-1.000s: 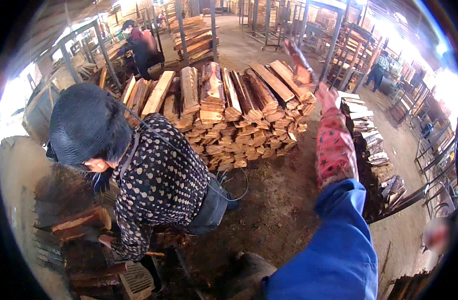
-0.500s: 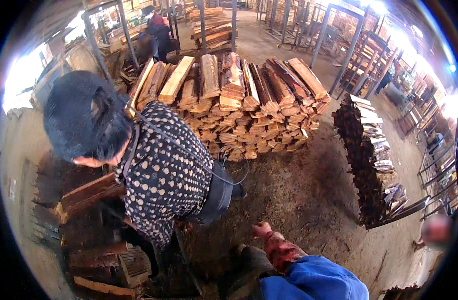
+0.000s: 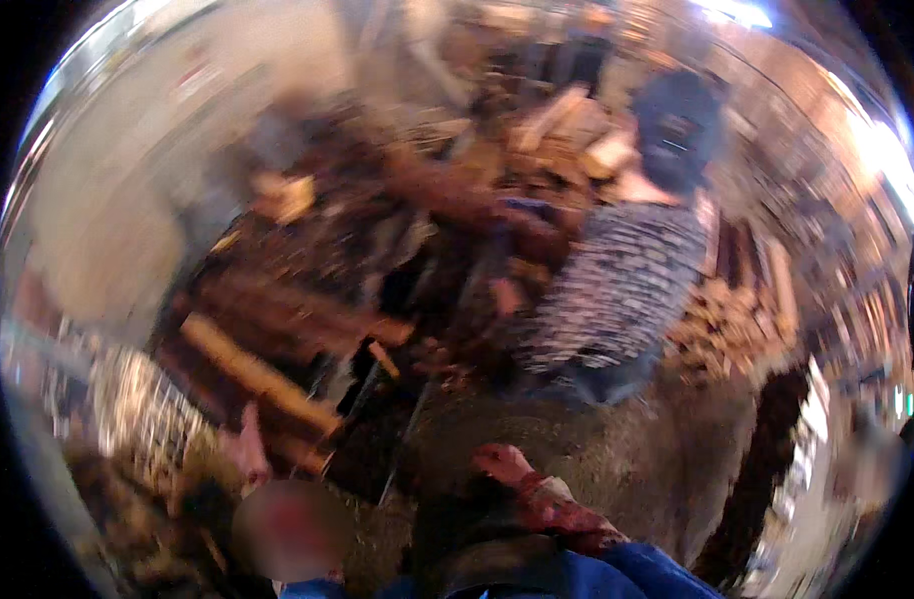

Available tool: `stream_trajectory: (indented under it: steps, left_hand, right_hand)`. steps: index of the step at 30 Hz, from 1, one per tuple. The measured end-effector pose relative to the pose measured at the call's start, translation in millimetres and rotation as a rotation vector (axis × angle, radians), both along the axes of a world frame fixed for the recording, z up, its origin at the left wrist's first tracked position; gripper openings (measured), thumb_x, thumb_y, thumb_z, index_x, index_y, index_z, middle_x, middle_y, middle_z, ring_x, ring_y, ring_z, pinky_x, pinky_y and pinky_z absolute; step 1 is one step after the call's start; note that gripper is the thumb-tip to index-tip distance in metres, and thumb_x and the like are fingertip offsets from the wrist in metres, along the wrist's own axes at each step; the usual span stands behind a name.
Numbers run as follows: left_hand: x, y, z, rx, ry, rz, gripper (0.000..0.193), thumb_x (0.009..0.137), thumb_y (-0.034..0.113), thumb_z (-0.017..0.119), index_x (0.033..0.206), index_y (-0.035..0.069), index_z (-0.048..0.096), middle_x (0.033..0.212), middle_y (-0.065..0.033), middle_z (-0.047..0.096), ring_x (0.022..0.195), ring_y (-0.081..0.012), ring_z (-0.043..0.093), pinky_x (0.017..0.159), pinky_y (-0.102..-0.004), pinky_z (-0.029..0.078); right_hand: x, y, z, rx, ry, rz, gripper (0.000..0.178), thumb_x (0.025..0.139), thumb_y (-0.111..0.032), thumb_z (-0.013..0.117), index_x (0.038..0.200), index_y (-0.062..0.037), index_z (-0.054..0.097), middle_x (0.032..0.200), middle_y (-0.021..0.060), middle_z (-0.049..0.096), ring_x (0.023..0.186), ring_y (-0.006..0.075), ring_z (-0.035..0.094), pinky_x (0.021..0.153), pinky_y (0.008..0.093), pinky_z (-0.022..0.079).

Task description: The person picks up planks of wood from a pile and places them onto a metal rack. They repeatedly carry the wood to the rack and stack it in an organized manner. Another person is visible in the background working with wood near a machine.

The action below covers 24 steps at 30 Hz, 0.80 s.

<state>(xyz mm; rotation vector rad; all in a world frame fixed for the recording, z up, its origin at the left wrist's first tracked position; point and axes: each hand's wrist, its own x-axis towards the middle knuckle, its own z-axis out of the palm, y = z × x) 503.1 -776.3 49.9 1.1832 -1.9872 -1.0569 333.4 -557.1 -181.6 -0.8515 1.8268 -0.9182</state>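
My blue sleeves (image 3: 626, 569) enter at the lower edge, the right one leading into a red patterned cuff (image 3: 567, 514). My right hand (image 3: 502, 462) hangs over the dark ground (image 3: 587, 449), lower center; I cannot tell whether its fingers are spread or closed. My left hand (image 3: 245, 446), lower left, is just beside a long pale-edged board (image 3: 262, 377) (motion blur hides any contact, and I cannot tell how its fingers stand). The board slants down toward the right, with darker timber (image 3: 297, 309) just beyond it. Farther right, a co-worker (image 3: 616, 290) in a dark patterned top and dark cap (image 3: 676, 130) stands before stacked split wood (image 3: 736, 319).
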Motion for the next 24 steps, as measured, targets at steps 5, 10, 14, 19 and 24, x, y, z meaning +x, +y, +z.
stream_trajectory:
  steps: [5,10,14,19,24]
  left_hand:
    - [90.7,-88.9,-19.5,0.152,-0.046,0.598,0.095,0.081,0.043,0.072,0.149,0.007,0.017,0.154,-0.0216,0.011,0.142,-0.0379,0.011,0.114,-0.0580,0.028]
    - [174.2,-122.9,-143.0,0.112,-0.104,0.966,0.110,0.064,0.058,0.079,0.143,0.001,0.029,0.140,-0.0288,0.032,0.130,-0.0428,0.032,0.107,-0.0548,0.031]
    - [145.3,-110.8,-101.2,0.141,-0.189,1.012,0.107,0.061,0.057,0.079,0.138,-0.003,0.037,0.132,-0.0267,0.043,0.124,-0.0418,0.039,0.103,-0.0474,0.035]
    - [144.9,-111.3,-107.5,0.118,-0.169,1.018,0.104,0.060,0.055,0.081,0.137,-0.003,0.039,0.129,-0.0241,0.045,0.123,-0.0398,0.041,0.103,-0.0454,0.035]
    - [147.7,-105.5,-107.3,0.082,-0.137,1.020,0.103,0.061,0.052,0.082,0.137,-0.002,0.038,0.126,-0.0222,0.047,0.120,-0.0379,0.043,0.101,-0.0449,0.036]
  right_hand:
    - [21.1,-52.3,35.1,-0.033,0.171,0.154,0.027,0.086,-0.021,0.065,0.108,-0.0047,0.067,0.087,0.0100,0.070,0.076,0.0150,0.066,0.070,0.0303,0.053]
    - [48.4,-120.4,95.5,-0.229,0.377,0.165,0.033,0.082,-0.023,0.071,0.105,-0.0008,0.065,0.092,0.0168,0.067,0.082,0.0303,0.065,0.072,0.0391,0.052]
    - [24.7,-201.4,154.2,-0.466,0.702,0.160,0.042,0.079,-0.025,0.074,0.111,-0.0001,0.062,0.108,0.0182,0.059,0.099,0.0343,0.059,0.083,0.0423,0.050]
    - [13.0,-302.7,151.8,-0.361,0.996,0.381,0.091,0.067,-0.036,0.082,0.140,-0.0065,0.036,0.137,0.0211,0.037,0.129,0.0420,0.033,0.105,0.0534,0.031]
    - [35.2,-365.0,143.1,-0.038,1.059,0.685,0.108,0.067,-0.043,0.080,0.151,-0.0154,0.017,0.146,0.0266,0.026,0.134,0.0456,0.028,0.103,0.0640,0.028]
